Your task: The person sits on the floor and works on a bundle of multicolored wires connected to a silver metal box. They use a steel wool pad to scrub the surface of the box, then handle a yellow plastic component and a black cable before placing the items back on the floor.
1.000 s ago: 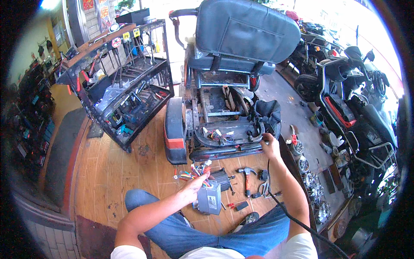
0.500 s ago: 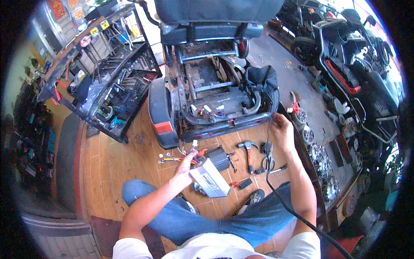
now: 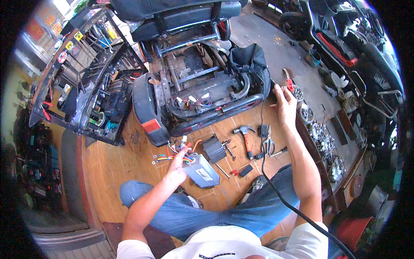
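My left hand [image 3: 176, 167] grips a silver-grey metal box [image 3: 202, 172], like a motor controller, at its wired end. Coloured wires [image 3: 166, 158] with ring ends and plugs fan out beyond the fingers. Beside it on the wooden floor sits a black finned box [image 3: 214, 148] with an orange lead. My right hand [image 3: 285, 103] is raised at the right of the black bag, fingers pinched. A thin black cord [image 3: 276, 190] runs from the lower right up to those fingertips; the exact grip is small and unclear. A claw hammer [image 3: 246, 140] and scissors [image 3: 268, 144] lie between my hands.
Ahead stands a three-wheeled vehicle's frame [image 3: 207, 108] with its seat tipped up and loose connectors inside. A tool rack [image 3: 86, 95] stands at the left. Tubs of metal parts [image 3: 321, 142] line the right, near another vehicle [image 3: 340, 47]. A black block with red leads [image 3: 245, 171] lies near my foot.
My right hand has moved up and outward, the cord's upper end shifting with it. My left hand has lowered and turned the silver-grey box slightly. The whole view has shifted left.
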### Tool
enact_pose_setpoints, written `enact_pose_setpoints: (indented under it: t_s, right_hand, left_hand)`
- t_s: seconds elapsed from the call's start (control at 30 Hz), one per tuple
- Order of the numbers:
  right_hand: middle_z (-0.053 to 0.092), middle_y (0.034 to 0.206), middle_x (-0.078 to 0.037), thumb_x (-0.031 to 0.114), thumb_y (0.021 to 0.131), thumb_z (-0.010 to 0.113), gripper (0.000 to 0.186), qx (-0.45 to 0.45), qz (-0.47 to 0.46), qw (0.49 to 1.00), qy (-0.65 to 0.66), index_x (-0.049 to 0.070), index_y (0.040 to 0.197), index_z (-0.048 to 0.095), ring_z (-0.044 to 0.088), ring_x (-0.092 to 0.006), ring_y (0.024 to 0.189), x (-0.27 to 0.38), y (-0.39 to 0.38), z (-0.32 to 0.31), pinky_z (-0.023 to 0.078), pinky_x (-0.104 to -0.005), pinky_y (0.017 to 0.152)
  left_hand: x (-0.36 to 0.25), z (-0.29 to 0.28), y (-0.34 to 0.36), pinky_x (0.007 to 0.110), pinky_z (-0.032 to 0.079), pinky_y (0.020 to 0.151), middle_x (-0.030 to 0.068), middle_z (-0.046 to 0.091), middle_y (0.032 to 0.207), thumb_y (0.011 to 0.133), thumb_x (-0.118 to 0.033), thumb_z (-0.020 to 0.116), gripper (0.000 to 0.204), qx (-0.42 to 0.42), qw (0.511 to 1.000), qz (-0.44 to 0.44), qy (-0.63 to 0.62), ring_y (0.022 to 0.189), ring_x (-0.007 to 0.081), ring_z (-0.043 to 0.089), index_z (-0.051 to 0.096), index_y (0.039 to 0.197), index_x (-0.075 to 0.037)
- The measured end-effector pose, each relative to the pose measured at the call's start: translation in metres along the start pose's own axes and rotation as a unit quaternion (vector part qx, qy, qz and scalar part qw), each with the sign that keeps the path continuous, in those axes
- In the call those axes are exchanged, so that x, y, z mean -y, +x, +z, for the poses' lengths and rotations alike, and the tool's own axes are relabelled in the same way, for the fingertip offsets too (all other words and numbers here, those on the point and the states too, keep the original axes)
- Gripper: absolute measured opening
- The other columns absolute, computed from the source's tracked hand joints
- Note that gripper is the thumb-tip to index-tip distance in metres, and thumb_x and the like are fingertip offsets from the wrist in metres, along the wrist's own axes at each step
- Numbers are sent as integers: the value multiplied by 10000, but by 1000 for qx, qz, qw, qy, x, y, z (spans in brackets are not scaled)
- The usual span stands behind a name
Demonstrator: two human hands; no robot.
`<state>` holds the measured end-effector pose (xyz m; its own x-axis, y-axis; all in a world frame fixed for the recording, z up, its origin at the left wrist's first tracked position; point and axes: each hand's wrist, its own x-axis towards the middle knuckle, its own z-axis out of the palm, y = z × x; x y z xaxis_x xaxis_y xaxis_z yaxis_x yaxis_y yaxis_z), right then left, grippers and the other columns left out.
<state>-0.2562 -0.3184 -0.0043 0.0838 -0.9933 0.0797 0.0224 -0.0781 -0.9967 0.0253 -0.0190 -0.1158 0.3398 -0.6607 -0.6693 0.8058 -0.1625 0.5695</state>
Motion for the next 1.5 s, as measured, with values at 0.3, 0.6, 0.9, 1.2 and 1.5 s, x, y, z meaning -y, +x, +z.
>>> enact_pose_setpoints:
  t_s: [0.3,0.6,0.9,1.2,1.5]
  right_hand:
    - [468,676,64,312,990,701,231,-61,-67,995,45,134,900,585,415,-50,530,-4,6,-5,348,-233,503]
    - [517,761,87,217,956,753,197,-26,-36,999,-19,150,928,570,412,-21,580,-19,12,-3,335,-202,499]
    - [590,776,36,154,958,745,158,-1,-38,998,-39,58,986,622,507,-50,669,-13,9,-3,405,-228,601]
    - [596,774,31,150,964,734,144,16,-18,999,-43,60,996,627,521,-51,680,-4,3,2,420,-229,618]
    - [641,839,19,158,955,735,155,31,-38,997,-66,32,969,647,553,-61,765,-14,10,-1,442,-232,691]
  left_hand:
    - [-6,7,-11,384,559,854,5,700,997,1005,-290,674,278,-11,1000,-2,16,902,175,670,715,1223,-122]
    - [-4,-1,-9,385,567,857,25,700,993,1023,-281,649,290,-3,1000,0,-13,914,189,679,696,1248,-105]
    - [-4,-1,-8,404,579,866,43,701,999,1021,-272,653,271,-9,1000,-5,-8,939,213,691,698,1231,-107]
    - [-2,-2,-8,410,574,877,45,700,1006,1027,-291,641,296,18,1000,2,3,969,217,695,682,1258,-109]
    - [-4,-1,-10,393,566,886,22,709,1009,1015,-297,661,278,0,999,-18,30,974,200,698,700,1242,-142]
